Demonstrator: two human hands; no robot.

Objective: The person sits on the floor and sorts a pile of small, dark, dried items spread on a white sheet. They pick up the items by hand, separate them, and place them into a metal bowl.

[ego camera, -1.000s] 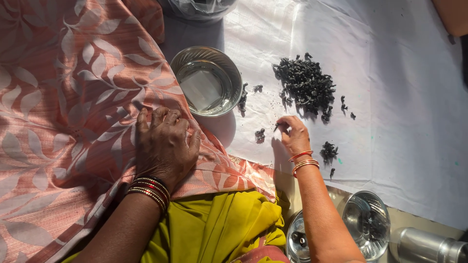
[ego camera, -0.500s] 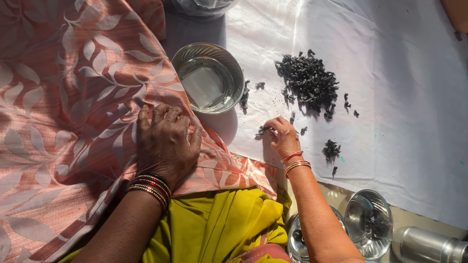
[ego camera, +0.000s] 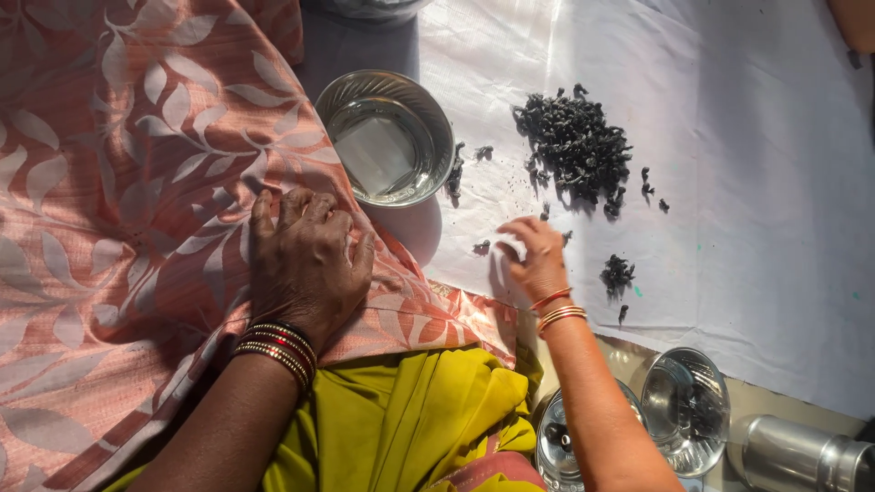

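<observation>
My left hand (ego camera: 305,264) lies flat on pink leaf-patterned fabric (ego camera: 118,182) that covers my lap, fingers slightly apart, holding nothing. My right hand (ego camera: 536,257) rests fingertips-down on a white cloth (ego camera: 747,182), with its fingers drawn together over small dark bits. Whether it pinches anything is hidden. One loose dark bit (ego camera: 481,247) lies just left of that hand. A pile of dark shrivelled pieces (ego camera: 574,150) sits beyond it, and a small cluster (ego camera: 618,271) lies to its right. Both wrists wear bangles.
A steel bowl (ego camera: 439,123) holding clear liquid stands on the cloth next to the fabric's edge. Steel vessels (ego camera: 688,419) (ego camera: 563,451) and a steel canister (ego camera: 802,456) stand at the lower right. Yellow garment (ego camera: 410,419) covers my lap below.
My right hand slid a little left across the white cloth, toward the loose bits near the bowl. My left hand stayed where it was on the fabric.
</observation>
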